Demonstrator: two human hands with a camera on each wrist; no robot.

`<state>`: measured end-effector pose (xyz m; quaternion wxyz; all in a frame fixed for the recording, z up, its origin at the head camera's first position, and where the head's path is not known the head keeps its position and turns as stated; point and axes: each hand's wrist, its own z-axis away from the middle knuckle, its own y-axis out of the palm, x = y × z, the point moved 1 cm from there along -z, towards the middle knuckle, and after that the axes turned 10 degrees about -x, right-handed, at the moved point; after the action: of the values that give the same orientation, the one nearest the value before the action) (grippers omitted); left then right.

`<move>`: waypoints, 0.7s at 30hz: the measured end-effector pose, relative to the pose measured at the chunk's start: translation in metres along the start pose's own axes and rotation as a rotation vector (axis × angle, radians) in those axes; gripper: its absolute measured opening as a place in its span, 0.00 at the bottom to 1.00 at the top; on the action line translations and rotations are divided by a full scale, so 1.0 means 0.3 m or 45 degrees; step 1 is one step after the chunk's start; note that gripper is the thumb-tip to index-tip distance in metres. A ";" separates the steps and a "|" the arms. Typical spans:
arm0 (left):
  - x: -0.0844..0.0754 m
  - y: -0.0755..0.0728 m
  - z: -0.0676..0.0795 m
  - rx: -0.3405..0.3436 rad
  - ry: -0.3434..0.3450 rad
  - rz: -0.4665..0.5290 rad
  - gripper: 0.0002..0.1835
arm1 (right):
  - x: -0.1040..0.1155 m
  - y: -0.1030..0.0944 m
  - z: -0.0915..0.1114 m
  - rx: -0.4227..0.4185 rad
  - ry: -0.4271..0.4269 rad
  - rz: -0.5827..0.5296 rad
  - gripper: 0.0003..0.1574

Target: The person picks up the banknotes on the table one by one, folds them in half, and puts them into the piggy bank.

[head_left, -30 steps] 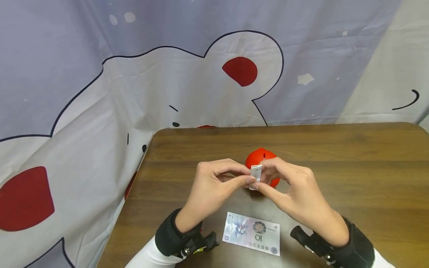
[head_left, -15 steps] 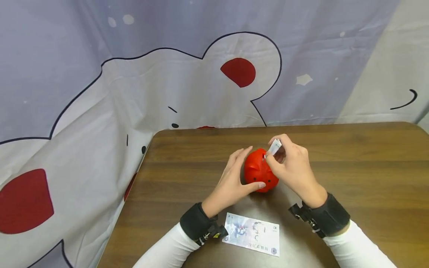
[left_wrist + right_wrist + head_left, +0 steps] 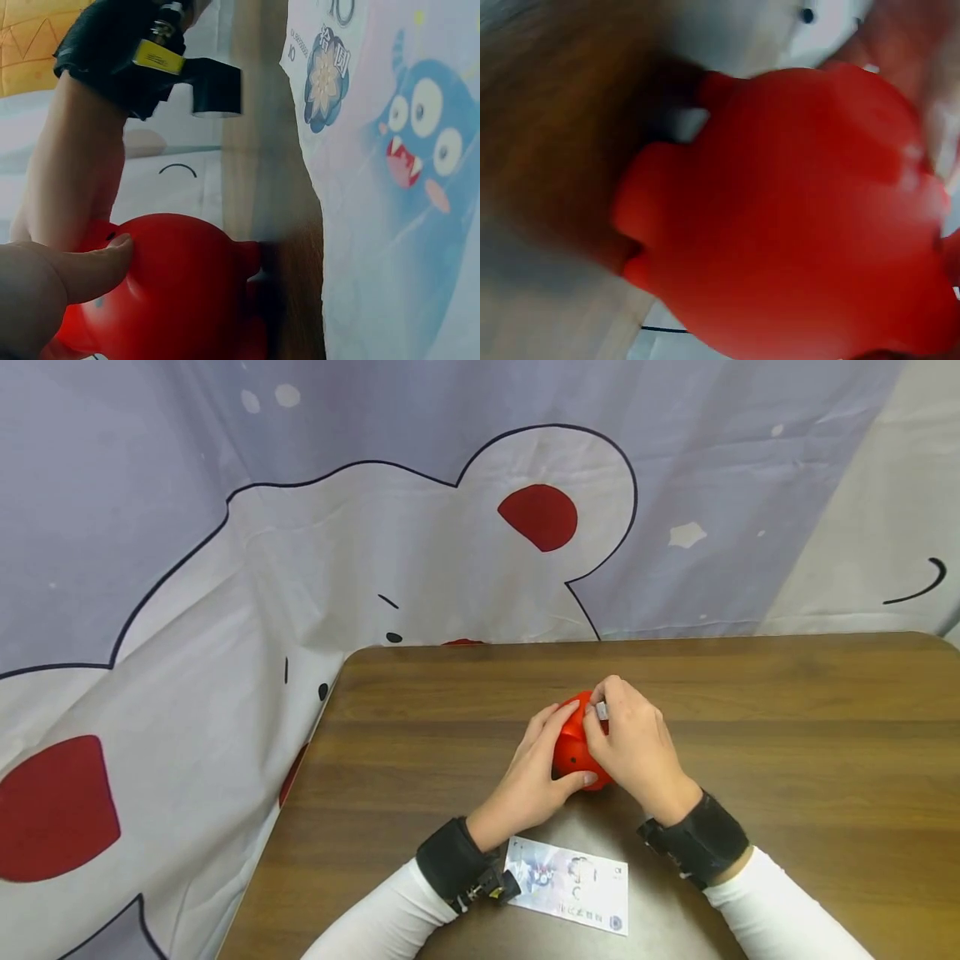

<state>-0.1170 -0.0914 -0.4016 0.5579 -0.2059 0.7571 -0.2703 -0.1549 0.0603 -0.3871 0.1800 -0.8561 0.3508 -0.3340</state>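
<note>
A red piggy bank (image 3: 572, 750) stands on the table in the head view. My left hand (image 3: 528, 781) holds it from the left, thumb across its front and fingers along its far side. Over its top right, my right hand (image 3: 639, 747) pinches a small folded banknote (image 3: 602, 711), most of it hidden by the fingers. The slot is covered from view. In the left wrist view the thumb (image 3: 94, 270) lies against the red body. The right wrist view is blurred and mostly filled by the piggy bank (image 3: 780, 210).
A flat banknote (image 3: 570, 885) marked 10 lies on the wooden table (image 3: 810, 760), nearer to me, partly beneath the left wrist camera (image 3: 495, 887). Behind the table's far edge hangs a printed cloth (image 3: 337, 560).
Both hands held the folded banknote in front of the piggy bank. The left hand let go and took hold of the bank; the right hand carried the note to its top.
</note>
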 end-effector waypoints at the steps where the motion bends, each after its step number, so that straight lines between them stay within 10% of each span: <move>1: 0.000 0.000 -0.001 0.000 0.008 0.000 0.47 | 0.000 0.006 0.003 -0.003 -0.010 0.033 0.06; 11: 0.007 0.000 0.004 0.012 -0.025 0.017 0.45 | 0.024 -0.084 -0.036 0.258 0.056 -0.068 0.20; 21: 0.008 0.004 0.004 0.009 -0.032 0.012 0.47 | 0.004 -0.106 -0.054 0.145 -0.013 -0.127 0.04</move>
<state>-0.1166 -0.0923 -0.4044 0.5694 -0.2038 0.7500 -0.2678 -0.1502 0.0803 -0.3578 0.2134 -0.8626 0.2873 -0.3575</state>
